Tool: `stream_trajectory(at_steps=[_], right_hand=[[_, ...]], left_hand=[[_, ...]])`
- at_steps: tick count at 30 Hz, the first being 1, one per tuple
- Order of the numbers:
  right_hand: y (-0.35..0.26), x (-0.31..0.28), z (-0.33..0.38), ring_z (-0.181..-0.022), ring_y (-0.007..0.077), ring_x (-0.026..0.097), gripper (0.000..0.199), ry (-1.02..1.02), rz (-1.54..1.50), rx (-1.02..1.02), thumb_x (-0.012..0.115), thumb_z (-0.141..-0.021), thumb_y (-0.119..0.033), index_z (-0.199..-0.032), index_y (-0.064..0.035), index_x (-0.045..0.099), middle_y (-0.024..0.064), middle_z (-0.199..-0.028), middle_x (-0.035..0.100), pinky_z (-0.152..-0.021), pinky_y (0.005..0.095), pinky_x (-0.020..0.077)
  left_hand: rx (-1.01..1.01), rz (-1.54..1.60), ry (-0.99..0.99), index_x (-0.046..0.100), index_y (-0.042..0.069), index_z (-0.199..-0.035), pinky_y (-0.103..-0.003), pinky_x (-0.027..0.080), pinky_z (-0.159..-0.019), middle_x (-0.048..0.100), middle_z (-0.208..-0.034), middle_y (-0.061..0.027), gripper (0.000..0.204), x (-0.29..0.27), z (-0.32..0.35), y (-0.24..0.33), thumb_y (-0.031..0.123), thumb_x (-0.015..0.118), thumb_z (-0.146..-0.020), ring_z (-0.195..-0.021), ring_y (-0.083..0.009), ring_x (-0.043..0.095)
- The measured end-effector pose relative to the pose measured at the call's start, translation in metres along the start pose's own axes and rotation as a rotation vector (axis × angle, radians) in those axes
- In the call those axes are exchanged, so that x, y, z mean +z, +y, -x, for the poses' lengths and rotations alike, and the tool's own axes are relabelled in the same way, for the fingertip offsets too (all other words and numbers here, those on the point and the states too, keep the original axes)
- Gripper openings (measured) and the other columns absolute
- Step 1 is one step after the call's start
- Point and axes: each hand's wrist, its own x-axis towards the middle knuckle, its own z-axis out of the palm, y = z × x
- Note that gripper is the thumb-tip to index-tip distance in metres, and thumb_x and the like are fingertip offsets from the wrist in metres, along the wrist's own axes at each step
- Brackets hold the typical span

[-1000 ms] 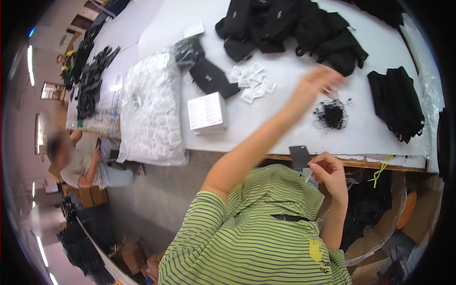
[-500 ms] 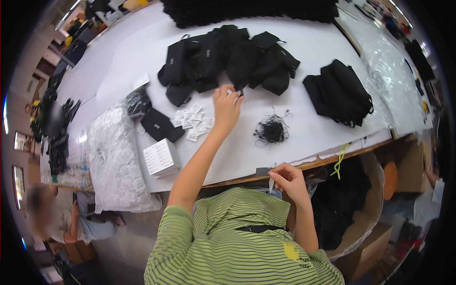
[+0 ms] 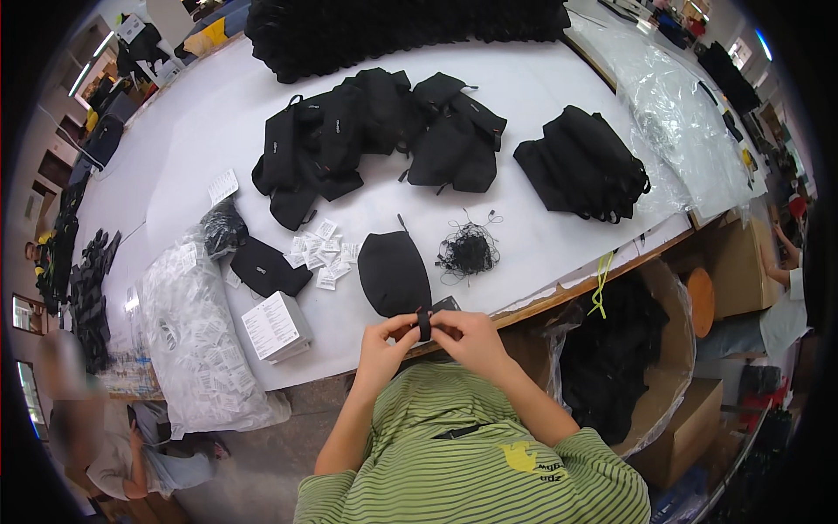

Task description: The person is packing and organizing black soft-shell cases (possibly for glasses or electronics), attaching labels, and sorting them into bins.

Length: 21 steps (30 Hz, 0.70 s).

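Right at the table's [image 3: 532,87] near edge, the left hand [image 3: 384,345] and right hand [image 3: 471,336] pinch the strap end of a black pouch [image 3: 394,272], apparently a small loop, beside a tangle of black cords [image 3: 467,251] and white packets [image 3: 321,251]

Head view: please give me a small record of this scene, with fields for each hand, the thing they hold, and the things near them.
left hand: pinches the strap end of the black pouch from the left
right hand: pinches the same strap end from the right
black pouch: lies on the white table, near its front edge
tangle of black cords: right of the pouch, apart from it
small white packets: loose heap left of the pouch
white box: at the table edge, further left
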Motion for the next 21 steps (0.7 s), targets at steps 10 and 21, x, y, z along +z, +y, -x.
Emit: stream_trajectory(at_steps=[10, 21], right_hand=[[-0.004, 0.017, 0.005, -0.066, 0.0092, 0.055, 0.011, -0.052, -0.58, 0.183, 0.065, -0.086, -0.009, -0.095, -0.0042, 0.061, 0.0009, -0.075, 0.06, -0.059, 0.0257, 0.0427], [-0.015, -0.002, -0.002, -0.088, 0.0127, 0.06, 0.014, -0.03, -0.968, 0.165, 0.065, -0.086, -0.001, -0.094, -0.003, 0.054, 0.0059, -0.088, 0.063, -0.083, 0.0262, 0.0462]], left_hand=[[0.288, -0.113, 0.455, 0.065, 0.001, -0.089, -0.021, 0.036, -0.056, 0.058, -0.077, 0.0003, 0.006, 0.003, 0.033, 0.006, 0.004, 0.067, -0.084, -0.06, -0.0057, 0.045], [0.142, 0.305, 0.171, 0.058, 0.002, -0.094, -0.017, 0.03, -0.055, 0.051, -0.074, 0.0047, 0.007, 0.007, 0.042, 0.036, 0.007, 0.061, -0.091, -0.064, -0.0002, 0.041]])
